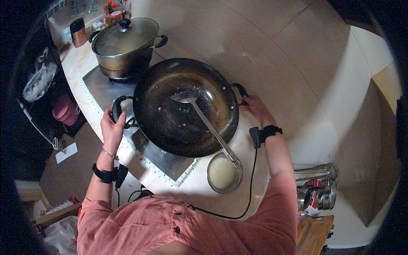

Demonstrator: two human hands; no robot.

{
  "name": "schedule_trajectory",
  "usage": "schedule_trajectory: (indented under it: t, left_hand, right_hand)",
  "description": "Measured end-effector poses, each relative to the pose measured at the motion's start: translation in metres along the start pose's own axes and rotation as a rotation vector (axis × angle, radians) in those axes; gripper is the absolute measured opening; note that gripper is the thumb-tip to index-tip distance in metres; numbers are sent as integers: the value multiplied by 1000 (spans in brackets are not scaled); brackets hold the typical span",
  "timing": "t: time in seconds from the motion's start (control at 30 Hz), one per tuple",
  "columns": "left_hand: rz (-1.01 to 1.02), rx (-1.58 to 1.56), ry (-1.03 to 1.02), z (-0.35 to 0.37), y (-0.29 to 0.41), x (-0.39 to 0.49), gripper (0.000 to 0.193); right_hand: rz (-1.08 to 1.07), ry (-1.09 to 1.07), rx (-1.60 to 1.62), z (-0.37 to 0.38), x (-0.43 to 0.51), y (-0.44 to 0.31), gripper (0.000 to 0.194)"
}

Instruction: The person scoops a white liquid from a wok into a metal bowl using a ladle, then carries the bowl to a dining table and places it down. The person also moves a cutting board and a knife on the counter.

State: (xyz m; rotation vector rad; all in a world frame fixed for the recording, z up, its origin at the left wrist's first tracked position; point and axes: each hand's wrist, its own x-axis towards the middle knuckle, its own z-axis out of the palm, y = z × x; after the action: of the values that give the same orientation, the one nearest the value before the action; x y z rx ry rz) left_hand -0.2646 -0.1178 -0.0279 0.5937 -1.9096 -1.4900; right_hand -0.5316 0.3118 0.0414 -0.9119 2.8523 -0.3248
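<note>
A large black wok sits in front of me over the metal hob, with white bits and a wet shine inside. My left hand is closed around its left black loop handle. On the far right side, my right hand grips the other handle. A metal spatula lies in the wok, its blade on the wok's bottom and its handle resting over the near right rim. The spatula's end hangs above a glass bowl of pale, cream-coloured contents.
A lidded steel pot stands on the hob behind the wok's left side. Past it are a copper-coloured container and several bottles. A metal utensil rack and a wooden board lie at right. A cable runs from my right wrist.
</note>
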Motion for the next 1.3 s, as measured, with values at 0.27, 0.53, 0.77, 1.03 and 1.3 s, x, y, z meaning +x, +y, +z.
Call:
schedule_trajectory:
  t: [0.27,0.53,0.77,1.03,1.3]
  left_hand:
    - [101,66,-40,-22,32,13,30]
    - [220,-43,-237,-18,80,28,38]
    - [186,-14,-614,32,126,-6,58]
    - [353,-181,-1048,66,147,-85,54]
    - [296,-149,-1374,66,205,-304,33]
  right_hand:
    - [263,97,829,5,-29,-5,13]
    - [683,365,1136,-56,-176,-56,17]
    - [1134,589,973,-84,-362,-117,15]
    - [1440,849,803,-59,-546,-243,15]
    - [1685,981,871,19,-800,-340,23]
